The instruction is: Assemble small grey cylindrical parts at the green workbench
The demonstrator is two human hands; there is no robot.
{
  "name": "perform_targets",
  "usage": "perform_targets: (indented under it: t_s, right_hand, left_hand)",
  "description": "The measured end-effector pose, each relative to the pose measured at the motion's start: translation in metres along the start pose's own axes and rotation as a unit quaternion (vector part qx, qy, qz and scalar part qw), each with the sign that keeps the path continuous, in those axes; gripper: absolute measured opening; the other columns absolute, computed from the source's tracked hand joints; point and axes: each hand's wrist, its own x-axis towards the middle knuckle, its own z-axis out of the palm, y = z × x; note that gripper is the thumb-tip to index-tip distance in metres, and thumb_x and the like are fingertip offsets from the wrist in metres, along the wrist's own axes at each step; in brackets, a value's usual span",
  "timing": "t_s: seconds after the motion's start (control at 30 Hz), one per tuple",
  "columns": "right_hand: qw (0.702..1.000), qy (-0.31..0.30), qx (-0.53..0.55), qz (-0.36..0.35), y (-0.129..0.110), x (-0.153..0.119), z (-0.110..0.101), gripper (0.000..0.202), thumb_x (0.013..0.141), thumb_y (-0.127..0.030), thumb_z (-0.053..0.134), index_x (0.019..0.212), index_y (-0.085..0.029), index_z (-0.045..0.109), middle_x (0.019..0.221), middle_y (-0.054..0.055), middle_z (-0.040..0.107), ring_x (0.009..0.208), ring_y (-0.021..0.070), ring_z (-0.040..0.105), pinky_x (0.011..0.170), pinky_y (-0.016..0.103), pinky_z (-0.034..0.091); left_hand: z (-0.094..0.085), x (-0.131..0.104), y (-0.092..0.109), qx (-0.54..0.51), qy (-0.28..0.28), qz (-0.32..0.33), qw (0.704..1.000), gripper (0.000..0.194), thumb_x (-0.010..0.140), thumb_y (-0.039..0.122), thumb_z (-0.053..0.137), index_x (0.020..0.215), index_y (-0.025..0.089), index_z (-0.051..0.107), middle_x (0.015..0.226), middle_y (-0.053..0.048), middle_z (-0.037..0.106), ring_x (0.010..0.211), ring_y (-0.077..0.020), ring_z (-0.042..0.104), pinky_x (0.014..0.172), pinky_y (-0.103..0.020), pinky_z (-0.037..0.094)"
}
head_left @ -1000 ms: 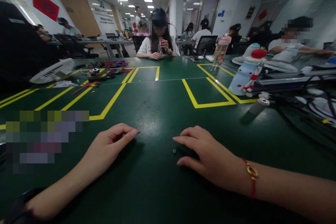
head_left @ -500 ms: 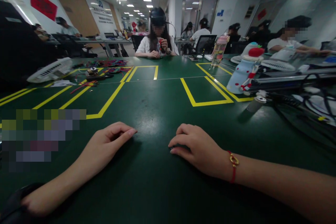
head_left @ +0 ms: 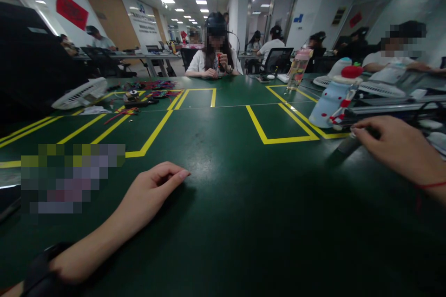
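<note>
While a black band (head_left: 45, 267) wraps the forearm nearest the camera, the left hand (head_left: 156, 183) lies low over the dark green surface (head_left: 223, 236), fingers curled inward and thumb tip brought up against the forefinger; whether something tiny is pinched there, I cannot tell. Farther out at the right, above a red bracelet (head_left: 432, 185), the right hand (head_left: 390, 144) has its thumb and forefinger bent close together at the top of a small metal canister (head_left: 348, 147). The pictures do not show whether those fingertips grip the rim or hold something small. The canister stands on the surface at the right, tilted in this view, near a light-blue bottle (head_left: 327, 107) with a red top.

Yellow tape (head_left: 291, 140) marks out shapes on both sides of the middle. Beyond the left hand, red wires (head_left: 121, 113) lie near a crumpled white sheet (head_left: 95, 110), with a white fan (head_left: 81, 95) on its side and a tangle of coloured wires (head_left: 156, 86) behind. A clear bottle (head_left: 298, 69) with a pink lid stands farther back on the right. Across the surface sits a person in white (head_left: 195, 62), one hand raised around a red object (head_left: 219, 59); glass doors (head_left: 273, 14) stand behind.
</note>
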Motion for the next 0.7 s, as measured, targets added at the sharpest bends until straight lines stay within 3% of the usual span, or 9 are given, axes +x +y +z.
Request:
perform_targets:
  t_s: [0.07,0.13,0.47,0.7]
  right_hand:
    - [0.994,-0.08,-0.016,0.072,0.02,0.006,0.003,0.035,0.093,-0.037,0.05,0.11,-0.013,0.07,0.108,0.014,0.069,0.095,0.0222,0.061,0.082,0.035,0.042]
    - [0.989,-0.111,-0.011,0.098,0.029,0.008,0.004,0.039,0.094,-0.041,0.049,0.113,-0.015,0.07,0.107,0.013,0.07,0.091,0.0207,0.061,0.08,0.034,0.041]
    - [0.99,-0.076,-0.011,0.116,0.04,0.008,0.008,0.042,0.09,-0.047,0.053,0.11,-0.016,0.073,0.104,0.013,0.071,0.085,0.0208,0.059,0.076,0.034,0.04]
    - [0.987,-0.051,0.017,0.153,0.035,0.006,0.008,0.046,0.087,-0.056,0.055,0.106,-0.017,0.072,0.097,0.013,0.07,0.077,0.0188,0.057,0.073,0.033,0.04]
  left_hand:
    - [-0.001,0.0,-0.002,-0.002,-0.006,0.008,1.0,0.04,0.084,0.063,0.059,0.087,0.026,0.074,0.085,-0.001,0.073,0.076,-0.0199,0.065,0.067,-0.027,0.047]
    - [-0.001,0.001,-0.003,-0.002,-0.013,0.009,1.0,0.038,0.085,0.062,0.059,0.087,0.026,0.074,0.086,-0.001,0.074,0.079,-0.0203,0.066,0.07,-0.028,0.048]
    - [-0.003,0.001,-0.005,-0.009,-0.025,0.016,1.0,0.037,0.085,0.061,0.06,0.085,0.027,0.073,0.086,0.0,0.073,0.08,-0.0211,0.066,0.074,-0.029,0.049]
    - [-0.003,0.001,-0.004,-0.007,-0.027,0.022,0.999,0.034,0.087,0.058,0.06,0.085,0.027,0.073,0.087,0.002,0.072,0.08,-0.0195,0.065,0.075,-0.027,0.048]
